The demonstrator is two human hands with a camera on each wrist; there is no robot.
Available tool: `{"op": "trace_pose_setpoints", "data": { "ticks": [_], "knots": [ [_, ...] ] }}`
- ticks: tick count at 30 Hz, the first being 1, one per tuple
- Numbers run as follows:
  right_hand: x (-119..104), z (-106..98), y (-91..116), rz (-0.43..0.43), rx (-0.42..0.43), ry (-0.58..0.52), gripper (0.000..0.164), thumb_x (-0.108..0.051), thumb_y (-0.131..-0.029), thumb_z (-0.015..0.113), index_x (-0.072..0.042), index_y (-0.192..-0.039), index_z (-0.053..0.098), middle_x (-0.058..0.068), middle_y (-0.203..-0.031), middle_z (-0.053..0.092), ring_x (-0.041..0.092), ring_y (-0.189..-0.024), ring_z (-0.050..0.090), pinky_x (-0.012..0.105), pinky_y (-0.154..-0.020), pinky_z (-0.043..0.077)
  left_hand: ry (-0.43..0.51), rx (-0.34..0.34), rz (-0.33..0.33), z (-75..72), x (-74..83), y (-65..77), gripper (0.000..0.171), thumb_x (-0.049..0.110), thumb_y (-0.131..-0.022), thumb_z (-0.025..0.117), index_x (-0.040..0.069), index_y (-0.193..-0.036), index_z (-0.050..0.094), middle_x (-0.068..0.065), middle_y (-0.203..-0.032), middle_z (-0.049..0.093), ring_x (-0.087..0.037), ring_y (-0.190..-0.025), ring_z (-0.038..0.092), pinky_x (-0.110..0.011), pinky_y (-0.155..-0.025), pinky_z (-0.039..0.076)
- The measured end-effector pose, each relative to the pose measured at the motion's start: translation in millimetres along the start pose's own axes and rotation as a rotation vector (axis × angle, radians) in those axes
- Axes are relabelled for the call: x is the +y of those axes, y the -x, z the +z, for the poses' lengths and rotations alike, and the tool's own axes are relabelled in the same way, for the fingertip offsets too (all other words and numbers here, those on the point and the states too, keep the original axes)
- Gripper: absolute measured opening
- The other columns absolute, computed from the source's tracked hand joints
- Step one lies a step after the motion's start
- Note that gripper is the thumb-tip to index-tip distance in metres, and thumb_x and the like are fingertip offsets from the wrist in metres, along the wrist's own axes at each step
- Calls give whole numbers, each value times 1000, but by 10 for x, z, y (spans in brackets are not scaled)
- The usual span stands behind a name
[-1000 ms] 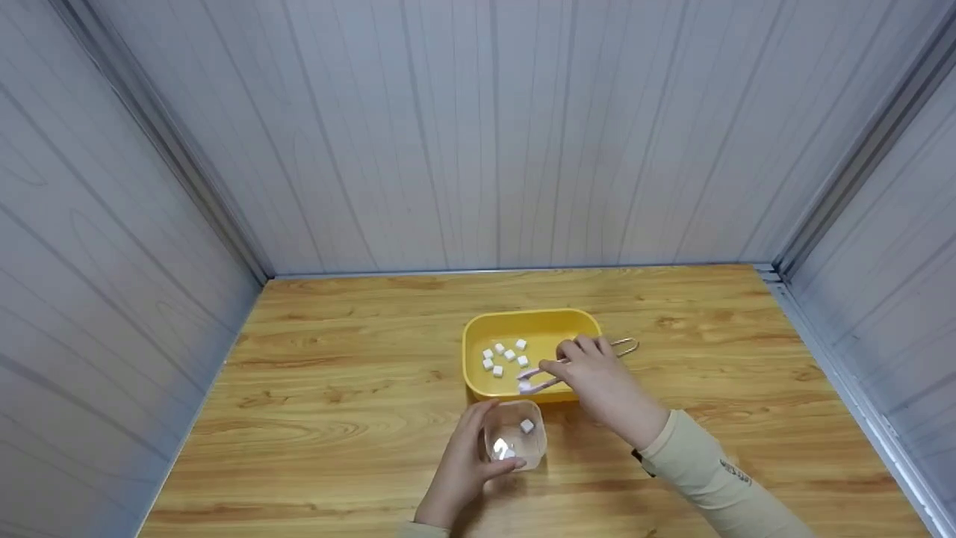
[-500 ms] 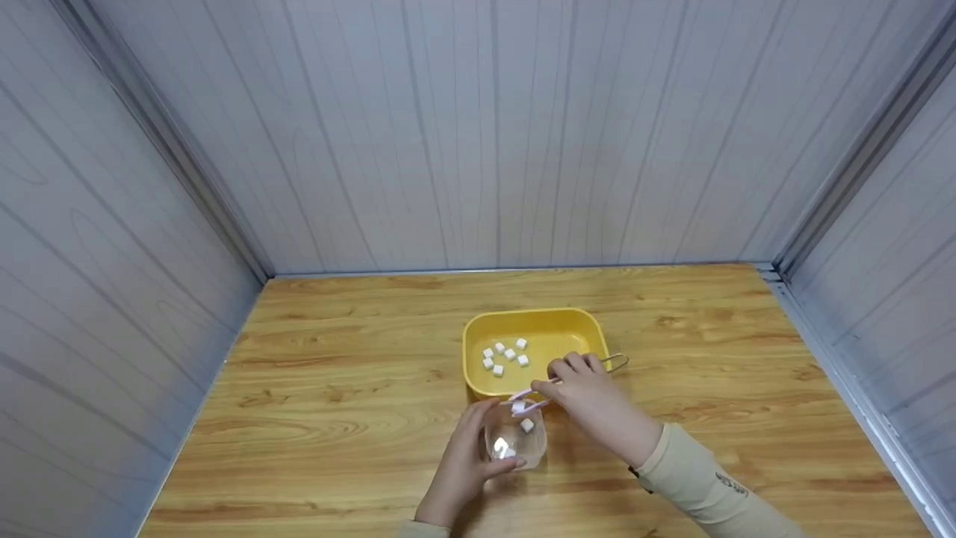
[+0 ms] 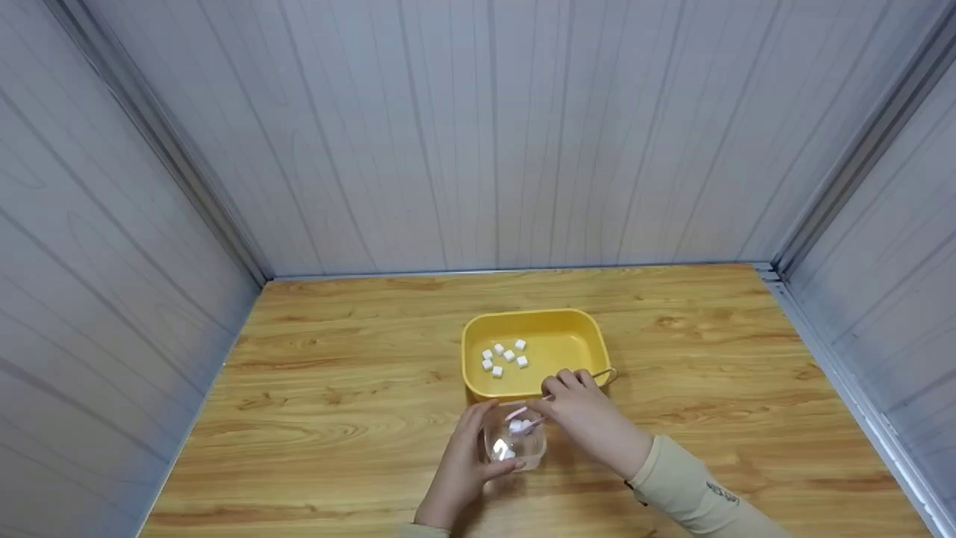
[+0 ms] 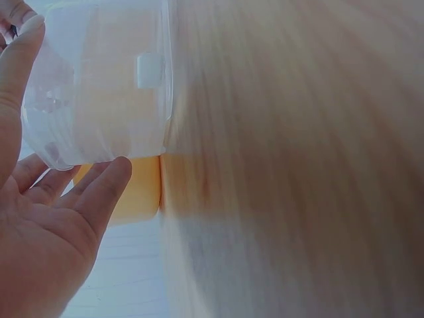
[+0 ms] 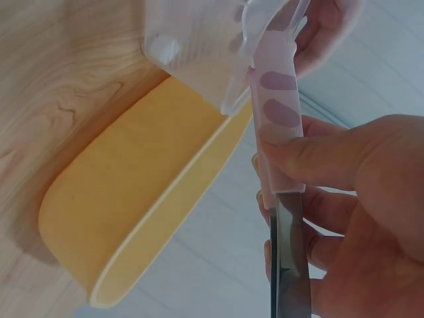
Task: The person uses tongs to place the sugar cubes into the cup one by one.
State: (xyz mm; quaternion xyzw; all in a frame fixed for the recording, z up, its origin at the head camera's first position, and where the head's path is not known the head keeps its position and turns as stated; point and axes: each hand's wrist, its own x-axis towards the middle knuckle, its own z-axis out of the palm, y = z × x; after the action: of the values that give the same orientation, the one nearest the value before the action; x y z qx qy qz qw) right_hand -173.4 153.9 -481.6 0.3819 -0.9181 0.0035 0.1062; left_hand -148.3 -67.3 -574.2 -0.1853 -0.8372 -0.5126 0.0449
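Note:
My left hand (image 3: 464, 465) holds a small clear plastic container (image 3: 533, 454), thumb on the near side and fingers on the far side. A white cube (image 4: 150, 71) lies at its bottom in the left wrist view. With thumb and fingers, my right hand (image 3: 594, 427) grips small tongs (image 5: 289, 245) with steel arms and pink tips. The tips reach down inside the container's mouth, spread a little, with white cubes (image 3: 515, 426) right at them. Just beyond stands a yellow tray (image 3: 590, 329), where several more white cubes (image 3: 509, 356) lie towards the left.
The wood-patterned table (image 3: 336, 418) carries both containers, with the yellow tray close behind the clear one. Pale panel walls (image 3: 493, 149) enclose the table at the back and both sides. The tongs' looped steel end (image 3: 612, 375) overlaps the tray's right front corner.
My right hand has brought the tongs, with a white cube, from over the yellow tray towards me and down into the clear container. My left hand has stayed in place.

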Motion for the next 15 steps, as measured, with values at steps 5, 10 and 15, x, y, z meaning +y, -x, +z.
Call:
{"op": "trace_pose_setpoints", "data": {
  "ticks": [5, 10, 15],
  "knots": [
    [-25, 53, 2, -16, -20, 0, 48, -8, -74, 72, -27, -118, 68, 1, -97, 57, 21, -91, 48, 38, -79, 41, -8, 4, 18, 7, -8, -5, 90, 39, -66, 83, 10, -140, 41, -4, -136, 45, -25, -127, 42, -45, -109, 31],
    [-34, 77, 2, -24, -29, 3, 56, -5, -71, 73, -29, -122, 65, 1, -98, 58, 21, -92, 48, 38, -79, 41, 6, 9, 15, 14, -10, -1, 90, 41, -66, 82, 10, -140, 42, -4, -136, 45, -25, -127, 43, -45, -109, 32],
    [-37, 79, 1, -29, -25, 14, 64, 0, -69, 74, -31, -124, 63, 1, -98, 57, 20, -90, 48, 38, -79, 42, 18, 9, 6, 15, -2, 0, 90, 41, -66, 83, 11, -140, 42, -3, -136, 45, -24, -127, 42, -45, -109, 32]
  ]
}}
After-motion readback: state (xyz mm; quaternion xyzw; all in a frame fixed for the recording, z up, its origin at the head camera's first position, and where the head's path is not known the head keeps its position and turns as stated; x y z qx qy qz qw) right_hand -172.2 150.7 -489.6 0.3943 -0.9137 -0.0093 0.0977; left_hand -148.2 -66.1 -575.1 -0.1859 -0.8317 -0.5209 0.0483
